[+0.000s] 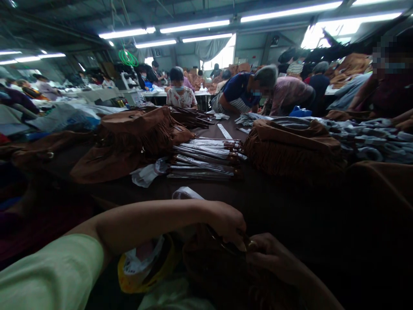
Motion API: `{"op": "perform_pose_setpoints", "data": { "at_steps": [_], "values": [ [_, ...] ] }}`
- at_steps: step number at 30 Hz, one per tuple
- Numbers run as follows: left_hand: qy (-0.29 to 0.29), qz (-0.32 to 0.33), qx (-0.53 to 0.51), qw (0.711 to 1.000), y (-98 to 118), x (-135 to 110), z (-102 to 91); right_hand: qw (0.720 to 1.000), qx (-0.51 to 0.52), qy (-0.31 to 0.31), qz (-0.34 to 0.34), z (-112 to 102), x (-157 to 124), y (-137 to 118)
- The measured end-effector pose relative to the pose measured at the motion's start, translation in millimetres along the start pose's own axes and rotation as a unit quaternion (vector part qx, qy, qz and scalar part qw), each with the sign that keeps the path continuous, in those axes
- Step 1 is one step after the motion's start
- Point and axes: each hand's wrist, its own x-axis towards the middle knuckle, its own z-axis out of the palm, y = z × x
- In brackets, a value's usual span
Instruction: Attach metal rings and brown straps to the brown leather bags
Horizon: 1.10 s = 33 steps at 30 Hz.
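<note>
Along the near side of the dark table (271, 202): limp brown bag (206, 262), suede-like, directly below both hands, edges lost in shadow. Near it, leftward, crinkled yellow-and-white plastic bag (124, 277). Left hand (228, 221) curled almost closed over a dark, glossy, curved strap (222, 243); right hand (269, 253) pinched on the right end, nearer that tip. Long axis slanting down rightward, towards the right fingertips. Between the hands, small shiny fitting (251, 244), shape too blurred to tell.

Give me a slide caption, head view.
Left hand and right hand close together at brown fabric, before a table bearing plastic-wrapped straps and fringed brown bags.
</note>
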Motion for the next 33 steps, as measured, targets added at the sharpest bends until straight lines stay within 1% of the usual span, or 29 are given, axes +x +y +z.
{"op": "perform_pose_setpoints", "data": {
  "at_steps": [1,2,4,6,7,9,10,11,12,13,14,15,16,17,18,19,20,21,22,23,24,25,26,27,28,29,30,31,33],
  "values": [
    [-0.015,-0.004,0.002,1.0,2.6,-0.6,0.7,0.999,0.009,0.032,-0.001,4.3,0.3,3.9],
    [-0.015,-0.016,0.016,1.0,6.5,-1.3,2.8,0.998,0.018,0.063,-0.001,8.7,0.8,7.5],
    [0.027,-0.061,0.07,0.995,18.4,-2.5,11.6,0.994,0.038,0.102,0.004,16.1,2.6,12.7],
    [0.092,-0.104,0.122,0.983,31.8,-3.5,25.2,0.991,0.067,0.118,0.007,20.7,4.6,16.1],
    [0.109,-0.115,0.138,0.978,36.6,-3.8,32.4,0.99,0.078,0.118,0.007,21.6,5.2,17.6],
    [0.117,-0.105,0.146,0.977,37.8,-3.4,44.9,0.989,0.093,0.115,0.01,21.5,4.4,21.2],
    [0.123,-0.093,0.136,0.979,33.3,-2.6,49.5,0.988,0.093,0.119,0.011,20.7,2.9,23.1],
    [0.133,-0.078,0.107,0.982,25.7,-1.2,53.1,0.988,0.093,0.124,0.01,19.9,0.9,24.6],
    [0.137,-0.054,0.049,0.988,15.7,0.9,55.9,0.987,0.094,0.127,0.005,19.2,-1.6,25.6],
    [0.129,-0.021,-0.041,0.991,4.5,3.6,58.3,0.988,0.099,0.122,-0.004,18.6,-4.3,25.8],
    [0.098,0.023,-0.158,0.982,-6.7,7.1,60.7,0.988,0.112,0.106,-0.014,18.4,-6.8,25.1],
    [0.044,0.07,-0.283,0.955,-17.0,11.1,63.3,0.987,0.135,0.083,-0.025,18.5,-9.0,23.7],
    [-0.011,0.11,-0.397,0.911,-25.5,15.6,66.1,0.983,0.17,0.059,-0.032,18.9,-10.6,21.9],
    [-0.054,0.141,-0.485,0.862,-32.0,20.0,68.7,0.976,0.211,0.042,-0.035,19.2,-11.5,20.2],
    [-0.078,0.156,-0.543,0.821,-36.2,24.1,70.7,0.966,0.253,0.037,-0.034,19.5,-11.8,19.0],
    [-0.083,0.153,-0.575,0.799,-38.6,27.4,71.8,0.956,0.289,0.043,-0.026,19.7,-11.4,18.7],
    [-0.076,0.14,-0.586,0.794,-39.3,29.5,71.5,0.947,0.316,0.058,-0.013,19.7,-10.6,19.4],
    [-0.062,0.12,-0.582,0.802,-38.5,30.1,69.6,0.941,0.33,0.077,0.003,19.5,-9.3,21.0],
    [-0.045,0.097,-0.564,0.819,-36.4,29.1,66.3,0.939,0.331,0.096,0.02,19.3,-7.8,23.2],
    [-0.027,0.073,-0.532,0.843,-32.9,26.7,61.8,0.939,0.325,0.111,0.037,19.3,-6.1,25.5],
    [-0.005,0.05,-0.483,0.874,-27.8,23.1,56.5,0.939,0.316,0.127,0.05,19.5,-4.1,27.6],
    [0.021,0.027,-0.412,0.911,-21.2,18.8,51.2,0.939,0.307,0.142,0.057,20.0,-2.0,28.9],
    [0.053,0.005,-0.317,0.947,-13.1,14.3,46.4,0.939,0.301,0.154,0.059,20.7,0.2,29.3],
    [0.084,-0.018,-0.207,0.974,-3.7,9.9,42.5,0.939,0.299,0.161,0.059,21.6,2.3,28.7],
    [0.11,-0.043,-0.094,0.989,6.2,6.1,39.9,0.939,0.298,0.163,0.058,22.4,4.2,27.3],
    [0.124,-0.068,0.003,0.99,15.8,2.9,38.7,0.94,0.296,0.162,0.054,23.1,5.7,25.2],
    [0.127,-0.091,0.072,0.985,24.1,0.5,38.7,0.944,0.286,0.159,0.048,23.3,6.6,22.9],
    [0.125,-0.104,0.114,0.98,30.3,-1.0,39.8,0.95,0.268,0.158,0.04,23.1,6.6,20.7],
    [0.122,-0.091,0.145,0.978,33.3,-1.5,44.6,0.961,0.213,0.176,0.012,21.5,4.3,17.3]
  ]
}}
